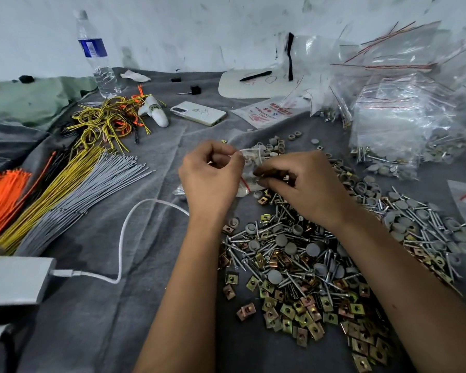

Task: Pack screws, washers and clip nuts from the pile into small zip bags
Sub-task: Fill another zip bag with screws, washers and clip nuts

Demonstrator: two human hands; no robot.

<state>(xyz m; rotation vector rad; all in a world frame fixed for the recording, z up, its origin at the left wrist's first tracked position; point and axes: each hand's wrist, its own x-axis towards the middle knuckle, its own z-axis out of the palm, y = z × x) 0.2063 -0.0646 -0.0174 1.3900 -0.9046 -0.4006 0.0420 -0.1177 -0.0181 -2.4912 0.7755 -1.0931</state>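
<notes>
Small clear zip bag w/ red strip (249, 168) is hanging just above the screw/washer/clip-nut pile (307, 265), left hand (210, 179) pinching its mouth, right hand (299, 181) fingers curling on parts right beside the opening, prob feeding them in.

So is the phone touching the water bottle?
Apart. The head view shows the phone lying flat on the grey cloth, with a stretch of bare cloth and a white object between it and the standing water bottle.
</notes>
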